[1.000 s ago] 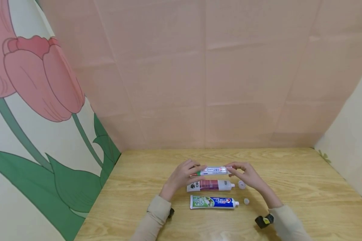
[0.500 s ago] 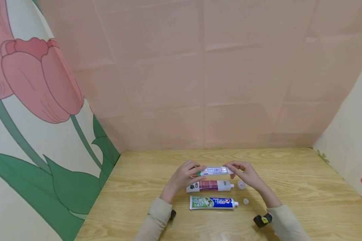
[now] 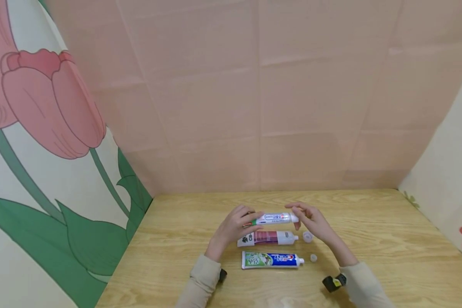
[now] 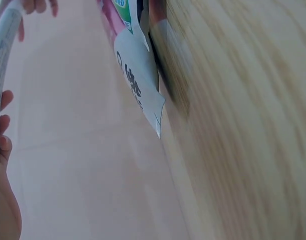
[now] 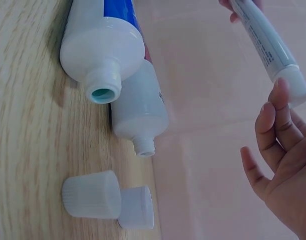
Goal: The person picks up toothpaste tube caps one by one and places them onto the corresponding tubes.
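Note:
My left hand (image 3: 232, 224) grips the rear part of a white toothpaste tube (image 3: 276, 218) with a green end and holds it level, above the table. At the tube's front end, the thumb and fingers of my right hand (image 3: 312, 221) pinch its white cap (image 5: 294, 86). Nearer to me lies a pink and white toothpaste tube (image 3: 267, 238), and in front of that a green and blue toothpaste tube (image 3: 271, 259). Both lie uncapped with their nozzles to the right. Green-blue paste shows inside the nearer nozzle (image 5: 103, 93) in the right wrist view.
Two loose white caps, a wider cap (image 3: 307, 236) and a smaller cap (image 3: 313, 258), stand just right of the lying tubes. The wooden table (image 3: 389, 239) ends at a pink cloth backdrop (image 3: 259, 107). A tulip-printed panel (image 3: 61, 171) borders the left side.
My right hand's fingers have shifted and turned around the cap, with the index finger now straighter. The left hand and its tube stay almost where they were.

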Motion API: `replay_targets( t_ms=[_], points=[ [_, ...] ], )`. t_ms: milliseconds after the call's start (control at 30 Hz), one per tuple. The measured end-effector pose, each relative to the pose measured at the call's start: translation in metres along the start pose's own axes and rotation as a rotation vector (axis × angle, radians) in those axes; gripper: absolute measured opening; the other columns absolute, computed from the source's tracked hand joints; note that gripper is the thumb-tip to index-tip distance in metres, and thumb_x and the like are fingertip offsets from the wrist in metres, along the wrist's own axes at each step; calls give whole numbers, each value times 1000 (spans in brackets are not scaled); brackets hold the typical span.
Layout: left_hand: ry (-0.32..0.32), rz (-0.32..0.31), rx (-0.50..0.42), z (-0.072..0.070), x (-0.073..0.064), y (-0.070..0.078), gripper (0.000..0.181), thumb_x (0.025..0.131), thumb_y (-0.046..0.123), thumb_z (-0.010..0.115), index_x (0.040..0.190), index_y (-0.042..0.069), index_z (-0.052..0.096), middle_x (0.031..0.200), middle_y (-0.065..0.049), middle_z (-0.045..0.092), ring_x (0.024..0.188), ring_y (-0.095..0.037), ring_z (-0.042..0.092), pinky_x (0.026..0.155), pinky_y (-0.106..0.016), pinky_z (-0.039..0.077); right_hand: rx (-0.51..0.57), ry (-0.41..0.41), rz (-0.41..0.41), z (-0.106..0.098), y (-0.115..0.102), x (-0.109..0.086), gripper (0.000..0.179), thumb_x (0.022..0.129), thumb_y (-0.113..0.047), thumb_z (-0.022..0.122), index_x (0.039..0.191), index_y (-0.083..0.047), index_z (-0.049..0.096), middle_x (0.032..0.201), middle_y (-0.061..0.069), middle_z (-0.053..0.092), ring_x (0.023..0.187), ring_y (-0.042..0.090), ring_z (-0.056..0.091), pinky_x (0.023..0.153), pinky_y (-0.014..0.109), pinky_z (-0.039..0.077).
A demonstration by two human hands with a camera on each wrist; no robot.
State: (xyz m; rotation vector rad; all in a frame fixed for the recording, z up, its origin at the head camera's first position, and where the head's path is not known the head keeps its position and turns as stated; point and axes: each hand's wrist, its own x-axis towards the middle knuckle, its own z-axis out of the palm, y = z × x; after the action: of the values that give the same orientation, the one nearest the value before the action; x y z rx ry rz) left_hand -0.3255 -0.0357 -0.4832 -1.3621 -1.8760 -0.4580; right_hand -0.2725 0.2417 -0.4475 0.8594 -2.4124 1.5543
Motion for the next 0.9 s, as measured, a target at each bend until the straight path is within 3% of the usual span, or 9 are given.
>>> replay_targets(
  t_ms=[200, 333, 533, 767, 900],
  points=[
    [22, 1, -14, -6, -1, 4, 46, 78, 33, 72, 119, 15, 62, 97, 2, 61, 88, -7, 51, 81, -11, 43, 20, -32, -52, 1, 12, -3, 34, 100, -1, 27, 119, 7, 54, 64, 13, 58, 62, 23, 58, 78, 23, 43],
    [29, -8, -18, -11, 0, 6, 43, 80, 34, 70, 118, 15, 63, 97, 2, 61, 87, -7, 51, 80, -10, 43, 10, -95, -19, -1, 19, -6, 32, 99, -3, 37, 129, 3, 48, 75, 9, 63, 72, 20, 61, 79, 25, 45],
    [31, -27, -20, -18, 0, 8, 40, 82, 35, 68, 117, 15, 64, 97, 2, 62, 88, -7, 51, 80, -10, 43, 17, -176, 2, -2, 13, -11, 45, 95, -5, 48, 138, -3, 37, 92, 8, 65, 87, 21, 63, 82, 33, 45],
    [59, -20, -56, -22, -4, 9, 45, 78, 30, 73, 118, 13, 63, 97, 2, 60, 88, -8, 50, 78, -11, 43, -51, -107, 50, -1, 6, -16, 53, 90, -12, 59, 139, -15, 38, 111, 4, 61, 99, 16, 58, 84, 52, 44],
    [80, -8, -72, -25, -6, 10, 47, 75, 27, 75, 118, 12, 63, 97, 1, 61, 87, -8, 51, 78, -12, 43, -46, -81, 5, -2, 3, -19, 51, 87, -9, 63, 134, -12, 43, 122, 10, 55, 104, 18, 56, 89, 42, 45]
  ],
)
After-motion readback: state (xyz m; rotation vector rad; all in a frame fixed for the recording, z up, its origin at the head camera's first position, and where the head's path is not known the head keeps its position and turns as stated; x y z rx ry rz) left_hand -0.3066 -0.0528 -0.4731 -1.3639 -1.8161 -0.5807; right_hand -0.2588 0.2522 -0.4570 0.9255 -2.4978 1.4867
